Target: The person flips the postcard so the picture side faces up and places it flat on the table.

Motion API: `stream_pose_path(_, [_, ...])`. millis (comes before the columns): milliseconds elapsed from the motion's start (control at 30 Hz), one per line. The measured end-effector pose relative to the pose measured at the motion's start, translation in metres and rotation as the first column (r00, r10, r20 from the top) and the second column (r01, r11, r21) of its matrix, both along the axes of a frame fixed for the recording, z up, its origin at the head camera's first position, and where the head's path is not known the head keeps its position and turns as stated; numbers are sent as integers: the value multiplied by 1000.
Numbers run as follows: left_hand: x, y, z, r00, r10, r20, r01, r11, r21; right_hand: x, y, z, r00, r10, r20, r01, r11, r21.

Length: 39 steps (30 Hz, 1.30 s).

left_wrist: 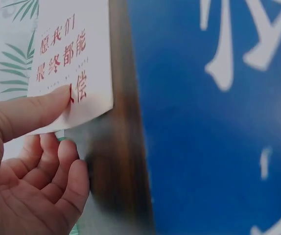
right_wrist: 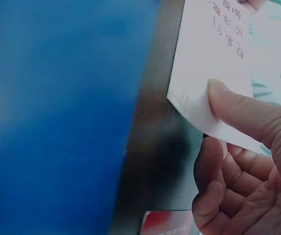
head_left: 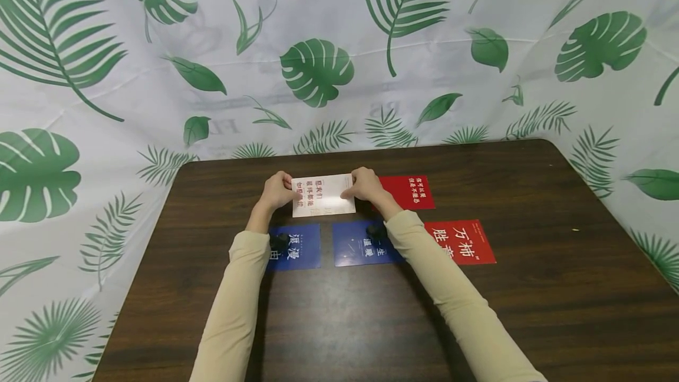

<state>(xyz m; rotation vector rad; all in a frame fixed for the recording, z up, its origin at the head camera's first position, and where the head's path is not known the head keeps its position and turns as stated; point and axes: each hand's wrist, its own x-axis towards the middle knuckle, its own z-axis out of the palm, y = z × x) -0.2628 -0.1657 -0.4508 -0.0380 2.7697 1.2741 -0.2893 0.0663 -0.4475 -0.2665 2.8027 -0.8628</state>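
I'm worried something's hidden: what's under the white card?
Fingers of the left hand and right hand show beneath opposite ends of the white card. The card covers whatever lies beneath its middle, so that cannot be seen.

Glare brightens the white card (head_left: 325,196), while the wrist views look soft.

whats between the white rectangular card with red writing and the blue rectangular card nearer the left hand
Just a bare strip of dark brown tabletop shows between the white card and the blue card; the left wrist view shows it.
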Motion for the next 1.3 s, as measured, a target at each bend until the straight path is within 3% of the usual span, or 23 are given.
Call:
stream_pose_path(367, [5, -9, 1, 999, -42, -13, 42, 997, 61, 4, 9, 0, 999, 33, 35, -26, 984, -177])
stream_pose_path(600, [6, -12, 2, 997, -73, 18, 70, 988, 139, 4, 14, -1, 997, 29, 74, -9, 966, -259])
stream_pose_path(833, [7, -14, 3, 997, -71, 38, 61, 974, 219, 7, 18, 1, 990, 39, 134, 9, 941, -338])
stream_pose_path(1300, [6, -18, 6, 996, -81, -42, 90, 947, 308, 8, 21, 11, 992, 28, 120, 28, 897, -440])
